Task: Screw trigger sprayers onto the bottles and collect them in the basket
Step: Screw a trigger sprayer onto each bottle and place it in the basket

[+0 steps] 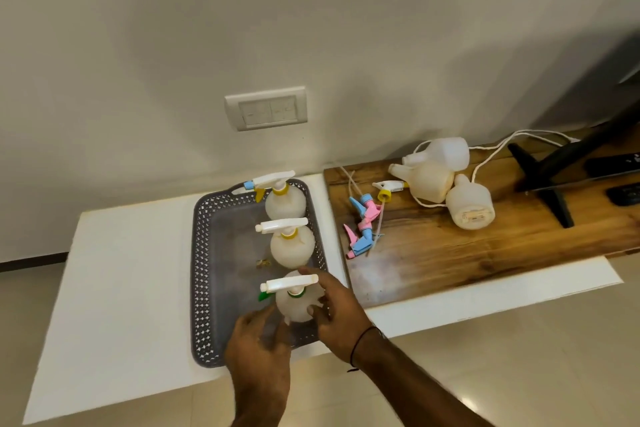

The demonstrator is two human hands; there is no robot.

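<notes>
Basket [204,274] holds 3 sprayer bottles; both hands [259,336] grasp the nearest [294,305]; 3 capless bottles [446,180] lie beside.

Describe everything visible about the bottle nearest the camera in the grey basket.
The nearest bottle is round, translucent whitish plastic, standing upright at the near end of the basket. A white trigger sprayer with green collar and green trigger sits on its neck, nozzle pointing left. The left hand and the right hand are at its sides, fingers touching.
</notes>
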